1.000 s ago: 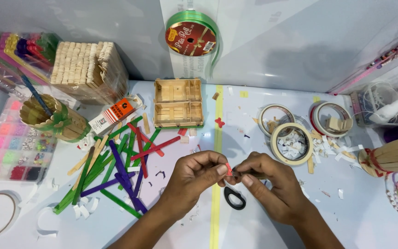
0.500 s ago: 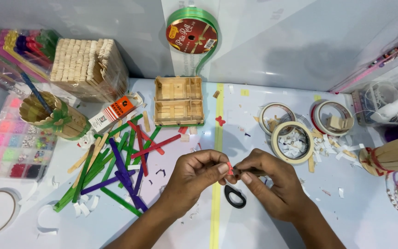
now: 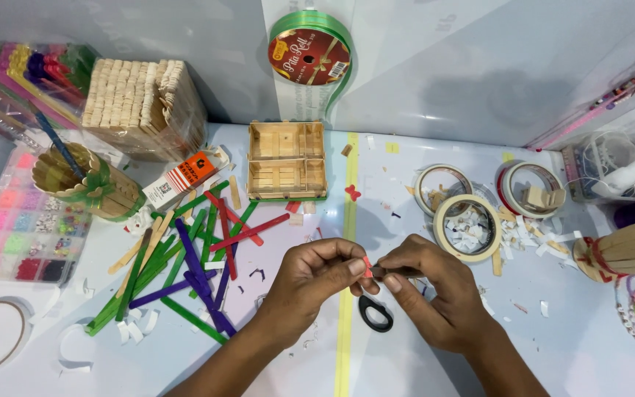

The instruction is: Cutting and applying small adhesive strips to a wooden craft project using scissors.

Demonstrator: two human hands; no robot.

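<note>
Little has moved: my left hand (image 3: 317,276) and right hand (image 3: 428,294) stay pinched together on a small red piece (image 3: 367,267). Black scissors (image 3: 375,314) remain beneath on the bench (image 3: 406,367), coloured sticks (image 3: 192,272) to the left.

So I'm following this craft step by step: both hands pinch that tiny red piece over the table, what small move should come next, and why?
Probably ease the fingertips apart to peel or open the small red piece. The left hand and right hand both pinch it between thumb and forefinger, clear of the table, with the black scissor handle lying unused just below. What the piece is exactly is too small to tell.
</note>
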